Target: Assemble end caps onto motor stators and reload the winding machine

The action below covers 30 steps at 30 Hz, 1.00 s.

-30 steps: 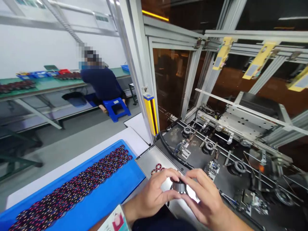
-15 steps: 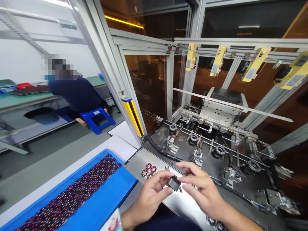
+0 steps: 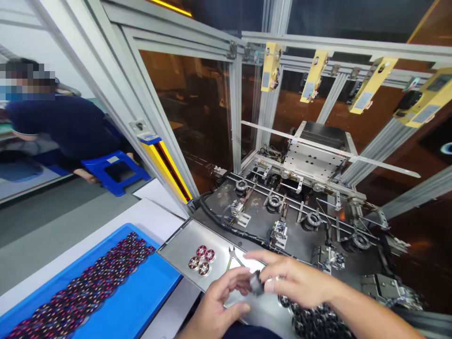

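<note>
A small dark grey cylindrical part [image 3: 256, 283] with a smooth side is pinched in the fingers of my right hand [image 3: 294, 280], its forefinger stretched out to the left. Just left of it, my left hand [image 3: 222, 299] is open, thumb and curled fingers apart, with nothing between them. Both hands are over a shiny metal plate [image 3: 176, 247]. Beyond my left hand lies a pair of cutting pliers [image 3: 232, 258], jaws pointing away. Several red and dark wound discs [image 3: 204, 258] sit farther left on the plate. Beneath my right forearm is a heap of black and silver ring parts [image 3: 314, 320].
A blue tray [image 3: 139, 282] with rows of wound discs stands at left. Ahead is a machine deck [image 3: 254, 207] with round fixtures and rods, under yellow units [image 3: 310, 77] on a frame. A person [image 3: 60, 122] sits on a blue stool [image 3: 115, 169] at far left.
The view has turned right and down, bringing the ring heap into sight. My left hand has let go of the cylindrical part, which is now in my right hand.
</note>
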Tool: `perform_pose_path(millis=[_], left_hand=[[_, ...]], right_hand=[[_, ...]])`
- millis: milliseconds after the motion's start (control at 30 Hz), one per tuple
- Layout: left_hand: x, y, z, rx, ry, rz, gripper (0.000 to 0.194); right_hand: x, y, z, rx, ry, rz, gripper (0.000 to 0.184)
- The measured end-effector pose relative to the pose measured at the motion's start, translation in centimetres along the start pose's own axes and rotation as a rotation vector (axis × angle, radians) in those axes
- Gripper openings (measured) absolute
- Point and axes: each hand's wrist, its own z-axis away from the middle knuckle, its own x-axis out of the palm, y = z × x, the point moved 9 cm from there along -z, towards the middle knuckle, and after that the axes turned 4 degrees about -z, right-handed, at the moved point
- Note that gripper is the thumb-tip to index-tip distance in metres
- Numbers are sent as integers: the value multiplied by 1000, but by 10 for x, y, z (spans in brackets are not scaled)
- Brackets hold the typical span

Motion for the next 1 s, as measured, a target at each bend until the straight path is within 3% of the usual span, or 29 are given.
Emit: perform_pose_path(millis=[100, 167, 233, 300, 400, 533, 700, 900, 1000], left_hand=[[29, -37, -15, 76, -6, -434, 30], [61, -57, -23, 223, -82, -707, 37], [81, -78, -32, 284, -105, -805, 45], [91, -92, -39, 296, -101, -827, 50], [99, -101, -45, 320, -119, -850, 55], [103, -106, -45, 320, -145, -857, 57], [108, -114, -47, 301, -127, -855, 56], [113, -119, -54, 301, -80, -824, 29], [111, -114, -54, 309, -91, -762, 26]], right_hand=[[-82, 42, -15, 139, 189, 344, 36], [-132, 76, -30, 188, 260, 447, 34], [-167, 111, -44, 226, 286, 521, 22], [-184, 142, -55, 252, 281, 579, 24], [-190, 173, -61, 274, 249, 630, 28], [-190, 193, -61, 296, 218, 654, 29], [-192, 201, -67, 324, 200, 670, 29], [-195, 205, -75, 356, 182, 706, 28], [-196, 206, -77, 366, 179, 721, 28]])
